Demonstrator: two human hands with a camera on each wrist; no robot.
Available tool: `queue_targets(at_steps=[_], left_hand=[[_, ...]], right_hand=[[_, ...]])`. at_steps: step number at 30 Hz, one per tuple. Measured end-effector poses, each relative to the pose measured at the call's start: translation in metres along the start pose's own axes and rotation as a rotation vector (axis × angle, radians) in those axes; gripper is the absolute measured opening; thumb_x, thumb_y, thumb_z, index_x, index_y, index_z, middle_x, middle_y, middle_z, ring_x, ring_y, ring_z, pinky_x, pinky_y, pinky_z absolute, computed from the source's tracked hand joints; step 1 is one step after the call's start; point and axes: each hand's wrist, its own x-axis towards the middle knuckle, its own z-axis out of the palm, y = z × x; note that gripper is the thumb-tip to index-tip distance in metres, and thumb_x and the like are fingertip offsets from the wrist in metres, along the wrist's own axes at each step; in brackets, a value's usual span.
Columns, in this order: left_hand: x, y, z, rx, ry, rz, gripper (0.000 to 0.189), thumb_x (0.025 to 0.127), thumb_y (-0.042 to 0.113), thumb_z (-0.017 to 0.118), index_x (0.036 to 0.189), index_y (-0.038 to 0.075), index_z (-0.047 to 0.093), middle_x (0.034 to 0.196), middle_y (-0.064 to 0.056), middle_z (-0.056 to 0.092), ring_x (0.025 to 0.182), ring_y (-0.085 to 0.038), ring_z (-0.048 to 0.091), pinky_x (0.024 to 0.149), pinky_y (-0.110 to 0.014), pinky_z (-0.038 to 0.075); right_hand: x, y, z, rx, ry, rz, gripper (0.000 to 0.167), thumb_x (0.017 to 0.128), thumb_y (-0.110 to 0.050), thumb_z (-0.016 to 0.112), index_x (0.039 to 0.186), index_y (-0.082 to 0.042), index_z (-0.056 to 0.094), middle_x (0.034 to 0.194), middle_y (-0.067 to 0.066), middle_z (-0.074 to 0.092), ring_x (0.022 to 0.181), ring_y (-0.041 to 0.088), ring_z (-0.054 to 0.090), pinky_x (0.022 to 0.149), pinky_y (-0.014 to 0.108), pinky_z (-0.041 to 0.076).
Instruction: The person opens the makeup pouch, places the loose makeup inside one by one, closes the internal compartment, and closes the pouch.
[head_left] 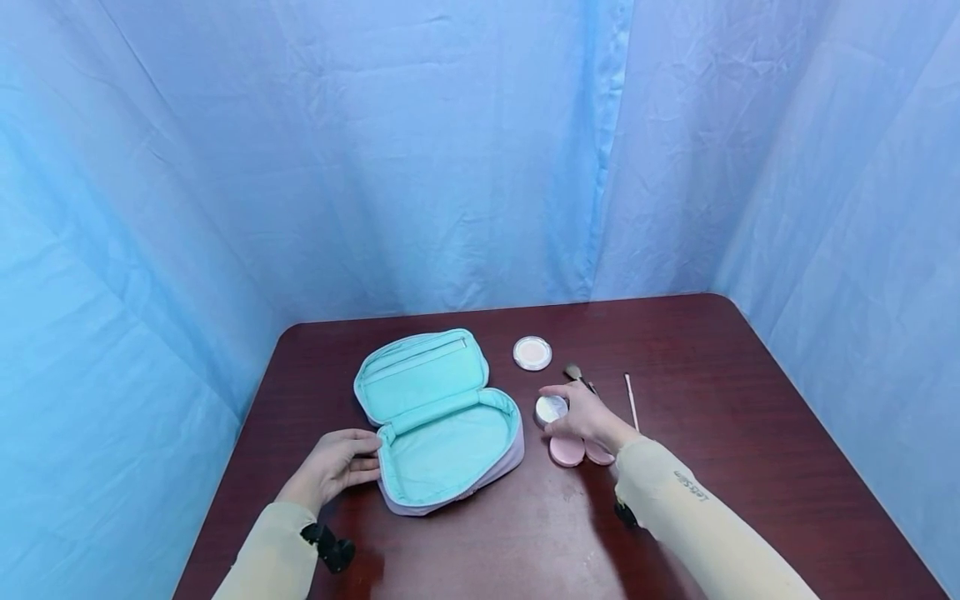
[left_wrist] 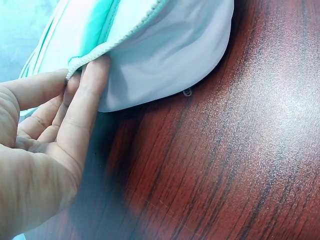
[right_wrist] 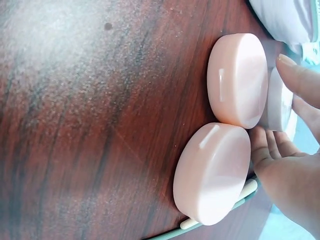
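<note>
A makeup bag (head_left: 450,458), mint green inside and pale lilac outside, lies unzipped with its lid folded back. My left hand (head_left: 341,467) pinches its near-left rim, thumb on the inner side and fingers against the outer wall (left_wrist: 165,65) in the left wrist view. Right of the bag, my right hand (head_left: 587,417) holds a small round white container (head_left: 551,409) between thumb and fingers. Close by that hand are two round pink compacts, one (right_wrist: 240,80) beside the white container and the other (right_wrist: 212,175) touching the first.
A round pale powder compact (head_left: 532,353) lies behind the right hand. A makeup brush (head_left: 573,372) is partly hidden by that hand, and a thin brush (head_left: 632,398) lies farther right. Blue curtains (head_left: 450,167) enclose the dark wooden table (head_left: 750,433).
</note>
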Motion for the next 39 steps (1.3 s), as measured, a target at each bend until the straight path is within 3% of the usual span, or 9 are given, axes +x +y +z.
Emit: queue_targets(at_steps=[5, 10, 14, 23, 30, 39], left_hand=[[0.001, 0.000, -0.001, 0.000, -0.006, 0.001, 0.027, 0.099, 0.007, 0.064, 0.122, -0.006, 0.059, 0.092, -0.016, 0.068, 0.078, -0.024, 0.073, 0.075, -0.040, 0.063], [0.002, 0.000, 0.000, -0.004, -0.011, -0.005, 0.026, 0.099, 0.007, 0.065, 0.121, -0.005, 0.059, 0.092, -0.016, 0.068, 0.078, -0.024, 0.073, 0.075, -0.040, 0.063], [0.001, 0.001, 0.000, -0.005, -0.018, -0.009, 0.026, 0.098, 0.008, 0.066, 0.120, -0.005, 0.059, 0.092, -0.016, 0.068, 0.078, -0.024, 0.073, 0.075, -0.040, 0.063], [-0.001, 0.001, 0.000, -0.007, -0.012, -0.008, 0.028, 0.098, 0.007, 0.066, 0.122, -0.006, 0.059, 0.094, -0.017, 0.069, 0.079, -0.025, 0.073, 0.075, -0.040, 0.063], [-0.001, 0.001, 0.000, -0.018, -0.015, -0.013, 0.030, 0.099, 0.008, 0.066, 0.124, -0.006, 0.058, 0.094, -0.015, 0.069, 0.080, -0.024, 0.073, 0.076, -0.039, 0.063], [-0.001, 0.002, 0.001, -0.022, -0.012, -0.009, 0.031, 0.099, 0.007, 0.065, 0.126, -0.007, 0.057, 0.094, -0.015, 0.069, 0.079, -0.023, 0.073, 0.076, -0.040, 0.063]], right_hand=[[0.001, 0.000, 0.001, -0.042, 0.020, 0.003, 0.069, 0.073, -0.005, 0.087, 0.138, -0.013, 0.064, 0.149, 0.023, 0.045, 0.129, 0.039, 0.050, 0.099, 0.048, 0.048], [0.002, 0.000, 0.002, -0.080, 0.045, -0.043, 0.066, 0.073, -0.003, 0.086, 0.135, -0.010, 0.065, 0.142, 0.019, 0.056, 0.127, 0.037, 0.054, 0.099, 0.049, 0.049], [0.002, 0.000, 0.002, -0.024, 0.038, -0.019, 0.065, 0.076, -0.002, 0.085, 0.137, -0.011, 0.065, 0.141, 0.015, 0.060, 0.122, 0.033, 0.058, 0.098, 0.047, 0.049], [0.000, -0.004, -0.008, 0.133, 0.016, 0.040, 0.065, 0.086, -0.014, 0.084, 0.146, -0.020, 0.059, 0.153, 0.014, 0.048, 0.136, 0.036, 0.048, 0.106, 0.051, 0.045], [0.001, -0.011, -0.012, 0.119, 0.059, -0.092, 0.066, 0.084, -0.018, 0.086, 0.144, -0.014, 0.060, 0.141, 0.009, 0.056, 0.113, 0.026, 0.056, 0.095, 0.040, 0.048], [0.006, -0.021, -0.007, 0.142, 0.051, -0.157, 0.066, 0.084, -0.021, 0.086, 0.145, -0.021, 0.061, 0.144, 0.003, 0.056, 0.124, 0.027, 0.048, 0.101, 0.042, 0.045]])
